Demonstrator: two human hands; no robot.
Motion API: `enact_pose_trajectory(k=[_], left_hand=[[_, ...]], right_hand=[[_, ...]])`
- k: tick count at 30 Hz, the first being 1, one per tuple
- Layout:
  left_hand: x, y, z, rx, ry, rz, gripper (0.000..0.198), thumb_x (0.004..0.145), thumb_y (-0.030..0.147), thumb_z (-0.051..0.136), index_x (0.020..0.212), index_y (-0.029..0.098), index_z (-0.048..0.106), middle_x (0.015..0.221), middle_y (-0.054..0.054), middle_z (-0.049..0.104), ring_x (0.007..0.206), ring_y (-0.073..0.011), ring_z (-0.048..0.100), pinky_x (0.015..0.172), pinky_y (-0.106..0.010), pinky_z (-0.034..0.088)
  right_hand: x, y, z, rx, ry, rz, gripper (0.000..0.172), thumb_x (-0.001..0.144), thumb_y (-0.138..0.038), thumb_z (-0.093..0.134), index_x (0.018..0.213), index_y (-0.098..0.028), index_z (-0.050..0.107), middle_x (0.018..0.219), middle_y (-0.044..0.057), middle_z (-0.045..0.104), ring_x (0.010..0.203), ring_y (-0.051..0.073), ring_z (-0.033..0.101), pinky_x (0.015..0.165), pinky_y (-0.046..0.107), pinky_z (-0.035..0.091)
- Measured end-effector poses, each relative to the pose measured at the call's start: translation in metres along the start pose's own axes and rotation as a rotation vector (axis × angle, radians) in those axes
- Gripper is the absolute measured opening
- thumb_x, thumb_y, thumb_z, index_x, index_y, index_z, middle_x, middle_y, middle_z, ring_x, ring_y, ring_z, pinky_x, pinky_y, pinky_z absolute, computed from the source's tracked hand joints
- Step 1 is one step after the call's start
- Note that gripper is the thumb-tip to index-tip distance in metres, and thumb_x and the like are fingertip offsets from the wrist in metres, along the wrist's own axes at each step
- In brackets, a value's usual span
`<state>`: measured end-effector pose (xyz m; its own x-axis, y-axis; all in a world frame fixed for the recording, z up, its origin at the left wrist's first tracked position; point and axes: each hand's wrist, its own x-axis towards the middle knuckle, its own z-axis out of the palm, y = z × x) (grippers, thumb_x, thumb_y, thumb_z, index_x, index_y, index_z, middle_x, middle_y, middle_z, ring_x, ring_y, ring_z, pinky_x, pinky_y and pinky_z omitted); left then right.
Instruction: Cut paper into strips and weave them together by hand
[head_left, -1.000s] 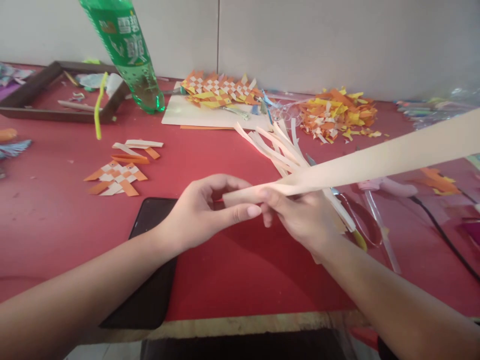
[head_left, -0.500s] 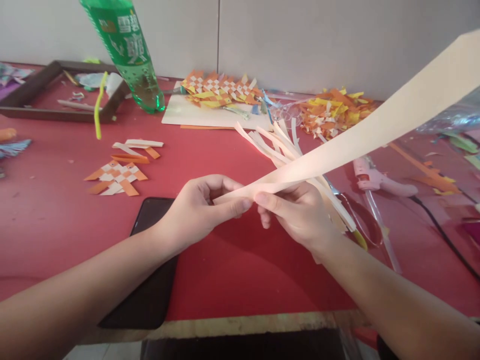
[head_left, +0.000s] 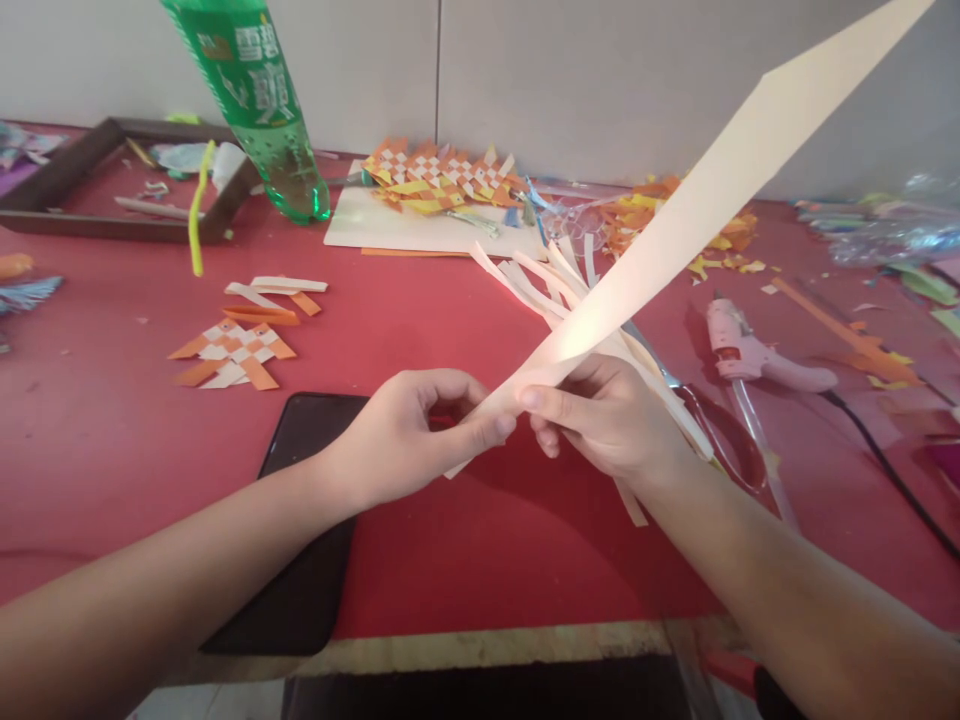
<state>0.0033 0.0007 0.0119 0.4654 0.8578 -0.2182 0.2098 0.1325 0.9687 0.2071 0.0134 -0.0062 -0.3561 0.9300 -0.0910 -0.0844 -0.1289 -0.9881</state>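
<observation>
A long cream paper sheet [head_left: 720, 180] slants up to the top right from between my hands. My left hand [head_left: 409, 430] pinches its near end between thumb and forefinger. My right hand [head_left: 607, 415] pinches the same sheet just beside it and also grips a bundle of cut cream paper strips [head_left: 536, 280] that fan out toward the back. Scissors [head_left: 701, 410] lie under my right hand on the red table [head_left: 112, 440]; I cannot tell whether the hand touches them.
A black phone [head_left: 300, 560] lies under my left forearm. Woven orange-white paper pieces [head_left: 232, 355] lie left, more [head_left: 442, 180] on a white board, an orange-yellow scrap pile [head_left: 652, 215] behind. A green bottle [head_left: 259, 100], wooden frame [head_left: 82, 170] and pink glue gun [head_left: 750, 345] stand around.
The far end of the cream sheet has swung upward, from nearly level to steeply tilted. Both hands stay pinched on its near end, shifted slightly toward me.
</observation>
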Motion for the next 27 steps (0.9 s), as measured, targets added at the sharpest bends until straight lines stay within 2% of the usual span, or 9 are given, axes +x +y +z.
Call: enact_pose_trajectory(k=[6,16,21,27], left_hand=[[-0.0003,0.0003,0.0000,0.046,-0.009,-0.013,0.029,0.084,0.040,0.067,0.073,0.015,0.075,0.048,0.002,0.050,0.046,-0.0085,0.044,0.044,-0.019,0.035],[0.0008,0.0000,-0.0006,0.021,-0.030,-0.016,0.031,0.084,0.043,0.067,0.076,0.015,0.077,0.046,0.002,0.051,0.044,-0.0091,0.046,0.045,-0.020,0.040],[0.0023,0.0019,-0.0018,-0.065,-0.048,-0.072,0.026,0.083,0.039,0.069,0.072,0.017,0.077,0.053,0.000,0.063,0.042,-0.0070,0.046,0.044,-0.019,0.041],[0.0016,0.0025,-0.0031,-0.134,-0.040,-0.160,0.022,0.081,0.037,0.071,0.069,0.018,0.077,0.062,-0.002,0.072,0.048,-0.0079,0.056,0.045,-0.017,0.043]], right_hand=[[-0.0006,-0.0025,0.0028,-0.037,0.004,0.028,0.018,0.076,-0.030,0.078,0.068,-0.016,0.069,0.050,-0.004,0.060,0.039,0.007,0.053,0.039,0.019,0.046],[-0.0011,0.0001,0.0019,-0.001,0.025,0.049,0.021,0.073,-0.030,0.080,0.064,-0.016,0.068,0.049,-0.003,0.060,0.039,0.007,0.052,0.037,0.018,0.044],[-0.0003,0.0012,0.0020,0.065,0.028,0.039,0.016,0.075,-0.029,0.079,0.070,-0.017,0.071,0.058,-0.002,0.064,0.045,0.008,0.056,0.038,0.018,0.046],[0.0012,-0.0012,-0.0018,0.071,0.151,0.050,0.022,0.073,-0.030,0.080,0.064,-0.017,0.066,0.053,-0.003,0.061,0.040,0.007,0.053,0.035,0.019,0.044]])
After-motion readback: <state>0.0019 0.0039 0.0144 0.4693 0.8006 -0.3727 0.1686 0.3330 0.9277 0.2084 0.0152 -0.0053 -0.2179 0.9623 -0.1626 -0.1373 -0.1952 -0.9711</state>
